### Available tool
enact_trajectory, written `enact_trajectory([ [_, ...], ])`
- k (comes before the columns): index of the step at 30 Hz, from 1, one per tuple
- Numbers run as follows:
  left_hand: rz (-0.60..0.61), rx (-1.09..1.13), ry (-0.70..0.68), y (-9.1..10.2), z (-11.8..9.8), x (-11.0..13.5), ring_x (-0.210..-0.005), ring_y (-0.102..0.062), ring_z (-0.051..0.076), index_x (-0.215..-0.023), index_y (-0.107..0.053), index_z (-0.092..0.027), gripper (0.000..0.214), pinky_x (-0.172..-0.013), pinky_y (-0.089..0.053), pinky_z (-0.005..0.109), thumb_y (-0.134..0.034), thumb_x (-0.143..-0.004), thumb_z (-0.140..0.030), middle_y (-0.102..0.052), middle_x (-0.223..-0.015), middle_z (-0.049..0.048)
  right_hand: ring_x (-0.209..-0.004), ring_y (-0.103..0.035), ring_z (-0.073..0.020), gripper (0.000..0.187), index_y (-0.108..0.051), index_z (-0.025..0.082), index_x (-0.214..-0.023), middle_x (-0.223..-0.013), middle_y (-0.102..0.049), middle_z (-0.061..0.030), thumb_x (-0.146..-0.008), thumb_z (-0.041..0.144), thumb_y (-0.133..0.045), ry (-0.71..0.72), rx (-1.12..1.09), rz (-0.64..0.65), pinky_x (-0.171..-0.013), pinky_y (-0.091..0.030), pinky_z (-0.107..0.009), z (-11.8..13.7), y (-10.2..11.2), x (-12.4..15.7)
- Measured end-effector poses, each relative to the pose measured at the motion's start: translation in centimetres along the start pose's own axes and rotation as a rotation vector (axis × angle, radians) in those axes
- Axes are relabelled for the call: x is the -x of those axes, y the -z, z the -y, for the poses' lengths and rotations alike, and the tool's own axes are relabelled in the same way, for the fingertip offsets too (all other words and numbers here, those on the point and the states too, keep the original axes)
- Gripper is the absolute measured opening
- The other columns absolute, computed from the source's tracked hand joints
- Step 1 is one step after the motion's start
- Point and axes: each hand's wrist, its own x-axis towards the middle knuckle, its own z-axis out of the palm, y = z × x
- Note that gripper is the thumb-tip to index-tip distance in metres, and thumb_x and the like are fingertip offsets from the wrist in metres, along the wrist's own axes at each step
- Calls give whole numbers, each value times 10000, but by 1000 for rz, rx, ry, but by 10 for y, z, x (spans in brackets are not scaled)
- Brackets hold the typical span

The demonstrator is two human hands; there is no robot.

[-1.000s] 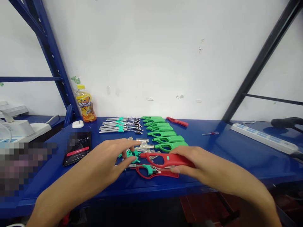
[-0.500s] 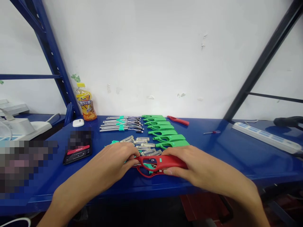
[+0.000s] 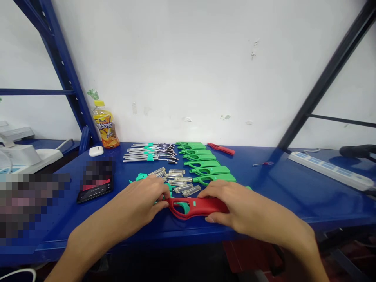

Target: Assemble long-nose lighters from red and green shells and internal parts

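Note:
A red lighter housing (image 3: 195, 207) with a teal trigger lies near the front edge of the blue table (image 3: 282, 184). My right hand (image 3: 232, 203) is closed over its right end, thumb under, fingers on top. My left hand (image 3: 143, 199) presses its fingertips against the housing's left end, fingers curled together. Just behind lie several clear fuel tubes (image 3: 179, 182) and small teal parts (image 3: 141, 177).
Behind the hands, a row of green housings (image 3: 202, 162) and a row of metal rods with teal clips (image 3: 149, 153). One red half-shell (image 3: 221, 149), a small screwdriver (image 3: 263, 164), a phone (image 3: 95, 182), a drink bottle (image 3: 104, 130), a white power strip (image 3: 329, 170).
The upper red shell has come down onto the lower one, so both now lie as one closed housing. My left hand has drawn in to its left end.

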Motion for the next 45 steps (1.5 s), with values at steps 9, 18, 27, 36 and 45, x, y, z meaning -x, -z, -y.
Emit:
enact_trajectory([
  [9, 38, -89, 43, 1, -10, -4, -954, -685, 272, -946, -769, -276, 126, -752, -466, 335, -659, -979, -223, -720, -1019, 46, -1229, -642, -299, 360, -702, 249, -1304, -1310, -728, -69, -948, 276, -746, 28, 17, 42, -1052, -487, -417, -2, -4, -7],
  [18, 67, -70, 63, -6, -2, -4, -909, -687, 264, -937, -758, -292, 107, -731, -432, 339, -670, -974, -243, -718, -978, 28, -1204, -657, -289, 350, -712, 249, -1293, -1306, -729, -48, -946, 281, -744, -3, 5, 80, -1049, -487, -429, -1, -7, -6],
  [27, 14, -62, 9, -10, 3, 2, -861, -664, 234, -933, -727, -289, 95, -693, -387, 331, -673, -971, -222, -688, -930, 8, -1192, -654, -275, 331, -712, 269, -1273, -1272, -736, -25, -943, 259, -738, -4, 15, 87, -1025, -471, -408, 0, -7, -7],
  [36, 35, -53, 44, -9, 4, 1, -851, -665, 219, -932, -732, -301, 108, -693, -381, 323, -673, -969, -219, -683, -925, -1, -1197, -653, -271, 346, -712, 281, -1278, -1289, -727, -13, -936, 272, -763, -24, 20, 112, -1013, -467, -398, 2, -8, -9],
  [45, 42, -78, 31, -11, 4, 2, -862, -660, 233, -947, -732, -304, 99, -683, -377, 327, -687, -956, -217, -684, -928, 4, -1226, -642, -261, 374, -703, 320, -1295, -1322, -726, 8, -933, 252, -766, -40, -16, 97, -1010, -459, -375, -4, -10, -6],
])
